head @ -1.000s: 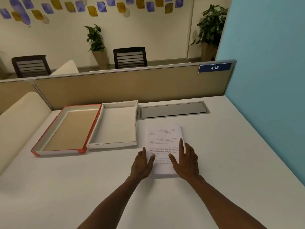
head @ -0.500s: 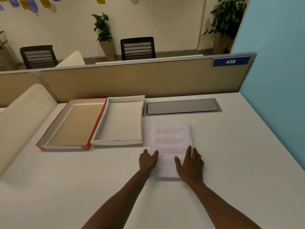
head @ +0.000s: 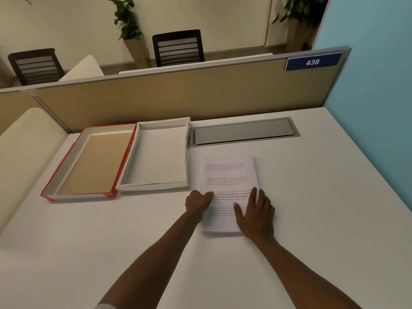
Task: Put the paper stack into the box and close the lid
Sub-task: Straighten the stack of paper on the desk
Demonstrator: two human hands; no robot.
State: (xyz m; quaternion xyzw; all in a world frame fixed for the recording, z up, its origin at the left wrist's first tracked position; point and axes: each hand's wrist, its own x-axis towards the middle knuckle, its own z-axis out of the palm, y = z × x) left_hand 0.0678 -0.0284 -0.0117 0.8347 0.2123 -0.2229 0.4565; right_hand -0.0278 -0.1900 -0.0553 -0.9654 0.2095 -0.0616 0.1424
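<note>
Left hand (head: 198, 202) since curled at paper stack (head: 227, 181) edge, grip unclear; right hand (head: 256, 210) flat, spread. Plate (head: 312, 62): "438".

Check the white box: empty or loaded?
Empty. The white box shows only its bare floor; the paper stack lies on the desk beside it.

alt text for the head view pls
Two bare hands, left hand and right hand, press on a printed paper stack on a white desk. To its left sit an empty white box and its red-edged lid.
</note>
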